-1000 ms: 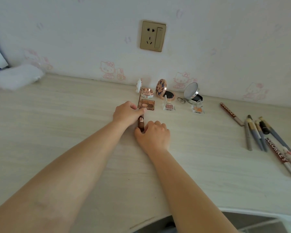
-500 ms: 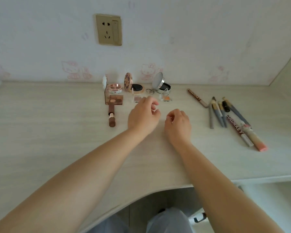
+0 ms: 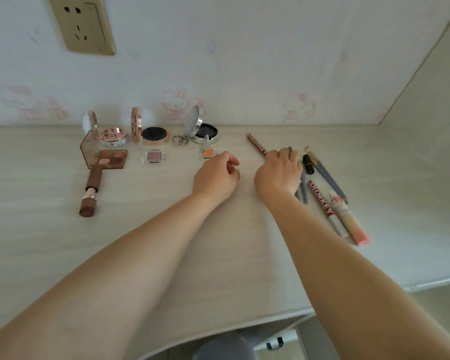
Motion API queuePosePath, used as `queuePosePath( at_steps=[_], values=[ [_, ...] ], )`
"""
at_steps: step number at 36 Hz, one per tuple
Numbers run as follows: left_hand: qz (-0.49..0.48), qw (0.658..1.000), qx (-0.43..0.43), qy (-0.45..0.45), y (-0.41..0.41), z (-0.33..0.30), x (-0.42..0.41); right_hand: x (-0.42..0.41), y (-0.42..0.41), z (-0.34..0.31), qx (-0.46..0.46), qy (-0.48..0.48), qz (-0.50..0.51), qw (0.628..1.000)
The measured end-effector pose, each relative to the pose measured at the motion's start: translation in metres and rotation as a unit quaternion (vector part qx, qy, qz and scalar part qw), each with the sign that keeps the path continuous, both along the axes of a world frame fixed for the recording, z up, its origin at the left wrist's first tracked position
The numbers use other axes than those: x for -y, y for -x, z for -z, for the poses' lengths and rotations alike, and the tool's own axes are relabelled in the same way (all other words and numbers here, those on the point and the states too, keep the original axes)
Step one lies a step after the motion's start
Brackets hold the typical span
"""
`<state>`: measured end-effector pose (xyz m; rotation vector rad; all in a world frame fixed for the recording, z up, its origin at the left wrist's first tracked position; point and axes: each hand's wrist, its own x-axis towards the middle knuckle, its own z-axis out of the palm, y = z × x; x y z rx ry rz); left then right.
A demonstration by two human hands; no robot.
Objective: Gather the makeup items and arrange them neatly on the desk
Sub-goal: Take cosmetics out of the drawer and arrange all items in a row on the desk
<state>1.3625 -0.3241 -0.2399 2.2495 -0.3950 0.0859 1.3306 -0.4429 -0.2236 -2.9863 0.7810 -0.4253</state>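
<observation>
We start w/ the desk (image 3: 63, 255), pale wood grain filling the lower two-thirds of frame, smooth enough that round things will roll on it. Upper left of centre, a tidy row already stands along the wall: the brown palette (image 3: 109, 158) w/ clear lid up, the gold compact (image 3: 153, 135) and the silver compact (image 3: 203, 131), both open; hinged lids and mirrors, so fragile, best lifted by the base, not the lid. Below the palette, left-centre, the brown lipstick (image 3: 91, 189) lies lengthwise; stiff, light, likely to roll. Right of centre sits the loose cluster we judge still needs sorting: the pencils (image 3: 330, 183), thin, rigid, light, slick-barrelled, tips probably brittle, so mid-barrel is the place to pinch. Our right hand (image 3: 278, 175) lies over the cluster's left edge, fingers curled down onto the grey pencils; whether they actually pinch one we can't tell, fingertips hidden. Our left hand (image 3: 216, 175) hovers centre frame, fingers loosely curled, holding nothing, apart from the right. Smallest: the orange pan (image 3: 207, 152) just up-left of the left hand, the pink pan (image 3: 153, 155), each in a clear case that looks slippery; take by the edges.
</observation>
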Motion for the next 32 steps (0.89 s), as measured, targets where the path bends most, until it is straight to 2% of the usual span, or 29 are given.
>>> queuePosePath(
  at_steps=[4,12,15,17,20,23,28,32],
  values=[
    [-0.054,0.998,0.005,0.008,-0.008,0.002,0.001,0.014,-0.016,-0.002,-0.036,0.002,0.041,0.998],
    [-0.032,0.999,0.034,-0.003,-0.003,0.001,0.0,0.01,-0.023,-0.001,-0.013,-0.081,0.055,0.995],
    [0.012,0.995,0.088,-0.053,0.004,0.005,-0.001,0.008,-0.012,-0.003,0.041,-0.141,0.053,0.988],
    [0.05,0.984,0.153,-0.081,0.011,0.006,-0.002,0.008,0.0,-0.007,0.108,-0.22,0.039,0.969],
    [0.028,0.958,0.265,-0.105,0.019,0.007,-0.006,0.004,0.027,-0.021,0.167,-0.321,-0.004,0.932],
    [-0.009,0.942,0.323,-0.095,0.024,0.0,-0.016,-0.008,0.05,-0.031,0.146,-0.347,-0.066,0.924],
    [-0.002,0.9,0.403,-0.164,0.028,-0.019,-0.051,-0.033,0.073,-0.038,0.092,-0.379,-0.168,0.906],
    [0.029,0.893,0.412,-0.18,0.043,-0.026,-0.086,-0.052,0.083,-0.043,0.107,-0.462,-0.16,0.866]
  ],
)
